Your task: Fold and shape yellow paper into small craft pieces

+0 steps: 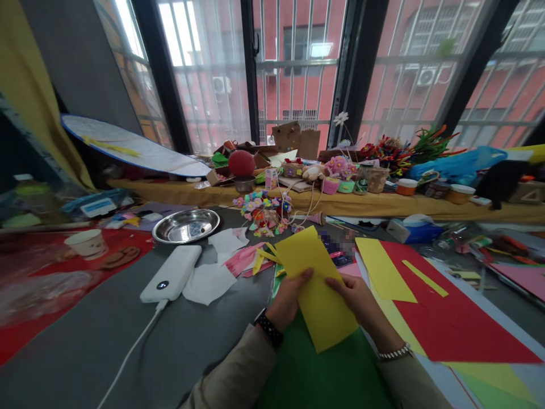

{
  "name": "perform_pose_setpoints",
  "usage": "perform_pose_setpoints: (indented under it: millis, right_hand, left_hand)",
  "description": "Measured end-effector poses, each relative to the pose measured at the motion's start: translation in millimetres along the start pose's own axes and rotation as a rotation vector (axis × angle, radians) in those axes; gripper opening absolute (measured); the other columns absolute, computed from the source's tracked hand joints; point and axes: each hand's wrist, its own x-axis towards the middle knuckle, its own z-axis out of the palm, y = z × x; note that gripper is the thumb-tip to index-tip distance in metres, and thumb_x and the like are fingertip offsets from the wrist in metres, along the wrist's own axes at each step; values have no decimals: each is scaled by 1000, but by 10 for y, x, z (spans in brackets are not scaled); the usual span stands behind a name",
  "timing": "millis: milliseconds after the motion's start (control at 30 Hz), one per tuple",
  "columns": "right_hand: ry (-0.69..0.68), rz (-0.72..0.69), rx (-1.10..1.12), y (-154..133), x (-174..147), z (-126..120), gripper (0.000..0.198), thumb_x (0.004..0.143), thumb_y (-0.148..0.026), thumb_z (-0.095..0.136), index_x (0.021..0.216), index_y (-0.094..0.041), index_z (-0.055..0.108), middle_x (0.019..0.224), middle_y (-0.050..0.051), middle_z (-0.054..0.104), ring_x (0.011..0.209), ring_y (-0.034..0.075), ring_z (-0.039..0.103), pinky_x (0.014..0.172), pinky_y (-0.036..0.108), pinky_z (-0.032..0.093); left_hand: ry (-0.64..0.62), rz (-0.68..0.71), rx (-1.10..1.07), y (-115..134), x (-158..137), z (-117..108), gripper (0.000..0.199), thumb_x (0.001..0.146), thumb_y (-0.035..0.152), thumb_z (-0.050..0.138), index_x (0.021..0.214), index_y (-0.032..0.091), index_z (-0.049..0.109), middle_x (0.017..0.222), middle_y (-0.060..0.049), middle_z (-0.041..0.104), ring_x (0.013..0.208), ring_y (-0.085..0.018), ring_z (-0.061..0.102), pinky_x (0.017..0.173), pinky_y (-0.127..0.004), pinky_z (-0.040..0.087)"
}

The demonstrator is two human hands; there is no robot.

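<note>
A rectangular sheet of yellow paper (326,307) is held up at a tilt in front of me, above a dark green sheet (293,372). My left hand (289,295) grips its left edge, thumb on the near face. On the right edge, my right hand (351,292) pinches the same sheet with thumb and fingers. The fingers behind the paper are hidden. Just beyond my left hand lie yellow paper strips (261,258) and crumpled pink paper (242,260).
Red paper (451,318) with a yellow piece (385,270) and a strip (426,278) lies to the right. Leftward are a white power bank (172,275) with a cable, white scraps (208,283), a metal plate (186,226) and a paper cup (87,244). Small flowers (264,213) stand behind.
</note>
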Motion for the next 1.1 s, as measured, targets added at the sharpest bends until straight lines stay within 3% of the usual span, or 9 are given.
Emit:
perform_pose_setpoints:
  millis: [200,467,700,900,1100]
  right_hand:
    - [8,-3,-40,5,2,-10,32,62,-40,58,77,-13,58,66,4,63,63,23,59,52,28,45]
    - [207,-41,97,-48,-4,9,27,63,-38,58,80,-17,57,67,3,64,60,21,59,53,30,47]
    - [263,-113,-13,-179,-55,22,33,58,-43,60,77,-16,59,63,1,63,61,19,58,49,24,45]
    - [272,-136,-124,-117,-28,-34,38,58,-49,57,74,-14,61,62,3,63,63,20,58,51,26,45]
    - [183,-133,-176,-39,43,-86,39,60,-46,57,80,-12,58,75,6,62,72,21,57,60,28,46]
  left_hand:
    - [-10,17,20,26,-25,26,33,65,25,59,96,12,55,103,-11,56,87,-21,55,80,-33,41]
    - [-4,-5,169,-18,46,-58,29,65,29,59,88,13,58,87,-8,62,77,-18,58,67,-25,44]
    - [-3,-38,252,16,41,-81,30,63,32,60,87,14,59,82,-6,63,72,-17,59,65,-25,44]
    - [44,-18,256,14,47,-67,31,59,33,62,83,13,60,77,-6,64,71,-18,58,67,-28,43]
    - [54,-3,355,71,93,-150,31,59,36,61,81,14,60,75,-4,63,66,-17,58,61,-25,43]
